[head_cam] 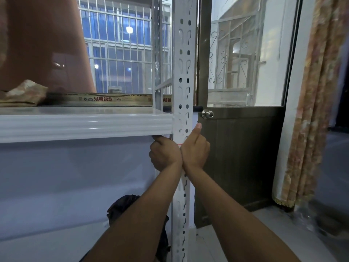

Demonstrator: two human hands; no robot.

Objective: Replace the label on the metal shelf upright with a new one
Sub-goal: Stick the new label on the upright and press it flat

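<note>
Behind the shelving we look out through a barred window (120,53), with a dark brown door (241,157) and its round metal doorknob (207,114) to the right and a floral patterned curtain (311,110) beyond that. A white metal shelf board (85,125) runs across at chest level and meets the white perforated metal shelf upright (184,63), where we are working.

Both of our hands meet on the upright just below the shelf board, wrists touching. Between them a sliver of the white label with a red line (179,145) shows on the upright's front face. The hands cover the rest of it.

Our left hand (164,154) has its fingers curled in at the upright's left edge, tucked under the shelf board. We cannot tell whether they pinch the label's edge or only the metal. Our right hand (195,151) wraps the upright's right side, with those fingers hidden behind it, while the thumb (196,130) lies straight up along the front face.

We judge the two-sided hold serves to steady the post and pin the label flat against it. Whether this strip is the old label coming off or the new one being smoothed down, we cannot tell.
</note>
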